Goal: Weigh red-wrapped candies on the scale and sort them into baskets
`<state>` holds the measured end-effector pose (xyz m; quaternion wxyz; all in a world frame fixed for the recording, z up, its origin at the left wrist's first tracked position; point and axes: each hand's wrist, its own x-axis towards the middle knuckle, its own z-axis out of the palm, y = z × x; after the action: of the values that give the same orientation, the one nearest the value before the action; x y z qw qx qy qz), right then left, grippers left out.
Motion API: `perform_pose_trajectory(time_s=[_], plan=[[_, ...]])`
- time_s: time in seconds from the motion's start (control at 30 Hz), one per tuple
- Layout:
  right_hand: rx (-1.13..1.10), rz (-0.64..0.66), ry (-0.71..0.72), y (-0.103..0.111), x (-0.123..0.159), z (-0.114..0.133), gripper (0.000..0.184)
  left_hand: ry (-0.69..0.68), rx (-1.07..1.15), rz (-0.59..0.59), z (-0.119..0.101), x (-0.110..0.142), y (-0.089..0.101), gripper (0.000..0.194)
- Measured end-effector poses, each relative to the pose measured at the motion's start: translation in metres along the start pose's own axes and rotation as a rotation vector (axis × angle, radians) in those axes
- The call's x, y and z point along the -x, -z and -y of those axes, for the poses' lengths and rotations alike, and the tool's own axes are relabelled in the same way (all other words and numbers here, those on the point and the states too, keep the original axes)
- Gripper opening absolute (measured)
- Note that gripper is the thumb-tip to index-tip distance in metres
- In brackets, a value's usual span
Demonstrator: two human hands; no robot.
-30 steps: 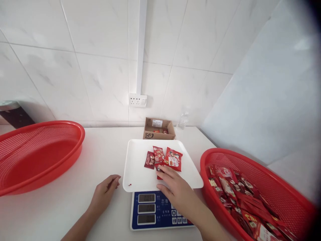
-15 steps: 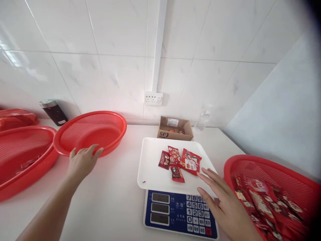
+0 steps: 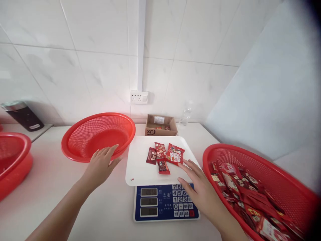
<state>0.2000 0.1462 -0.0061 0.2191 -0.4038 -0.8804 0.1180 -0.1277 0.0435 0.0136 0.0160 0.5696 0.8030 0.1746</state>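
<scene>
My left hand (image 3: pixel 101 165) is at the near rim of a red mesh basket (image 3: pixel 72 154), its fingers loosely stretched over the edge and thumb apart. Whether they touch the rim I cannot tell. To the right, a digital scale (image 3: pixel 167 202) carries a white tray (image 3: pixel 139 157). Several small red snack packets lie together on it, among them a larger one with a cartoon figure (image 3: pixel 175 154) and a dark-red one (image 3: pixel 151 156). My right hand (image 3: pixel 200 187) hovers over the tray's right side, fingers spread and holding nothing, fingertips close to the larger packet.
A red basket full of packets (image 3: pixel 240 150) stands at the right. Another red basket (image 3: pixel 18 177) is at the left edge. Behind the tray are a small cardboard box (image 3: pixel 160 132) and a clear plastic bottle (image 3: pixel 186 115). A dark canister (image 3: pixel 23 117) leans against the wall.
My view has turned right. The middle basket has shifted right, closer to the scale and away from the left basket, and my left hand has moved right too. The packets keep their arrangement.
</scene>
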Motion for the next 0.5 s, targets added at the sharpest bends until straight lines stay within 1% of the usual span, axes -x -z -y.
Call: perform_pose_trajectory(time_s=[0.1,0.2,0.27,0.33,0.4,0.47,0.5], plan=[[0.011,0.042,-0.064,-0.004,-0.012,-0.001,0.046,-0.14,0.071,0.055,-0.03,-0.004,-0.003,0.057],[0.027,0.072,-0.085,-0.01,-0.028,-0.001,0.048,-0.331,0.139,0.199,-0.063,-0.017,-0.009,0.06],[0.035,0.085,-0.073,-0.012,-0.037,0.002,0.047,-0.431,0.165,0.298,-0.083,-0.028,-0.015,0.069],[0.03,0.093,-0.036,-0.013,-0.045,0.005,0.044,-0.486,0.171,0.365,-0.1,-0.039,-0.023,0.081],[0.012,0.111,0.01,-0.012,-0.048,0.008,0.041,-0.509,0.165,0.398,-0.112,-0.048,-0.031,0.09],[-0.006,0.135,0.036,-0.012,-0.049,0.009,0.038,-0.516,0.151,0.404,-0.12,-0.054,-0.039,0.093],[-0.013,0.143,0.04,-0.011,-0.049,0.008,0.038,-0.519,0.144,0.399,-0.123,-0.056,-0.042,0.089]])
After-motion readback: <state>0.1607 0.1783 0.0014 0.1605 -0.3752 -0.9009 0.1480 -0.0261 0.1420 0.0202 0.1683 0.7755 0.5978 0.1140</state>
